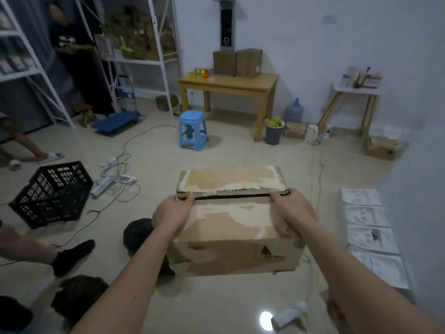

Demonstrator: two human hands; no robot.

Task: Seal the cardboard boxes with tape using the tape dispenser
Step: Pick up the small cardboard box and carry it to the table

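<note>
We hold the worn brown cardboard box (237, 227) up above the pale tiled floor (216, 304). Our left hand (173, 213) and right hand (292, 208) curl their fingers into the dark gap between its top flaps, gripping the near flap.

A small blue plastic stool (193, 130) stands on the floor near a wooden surface (228, 83). A black plastic crate (51, 194) sits tilted at the left, beside tangled white cables (115, 174). A grey bin (274, 133) holds yellow-green fruit.
</note>
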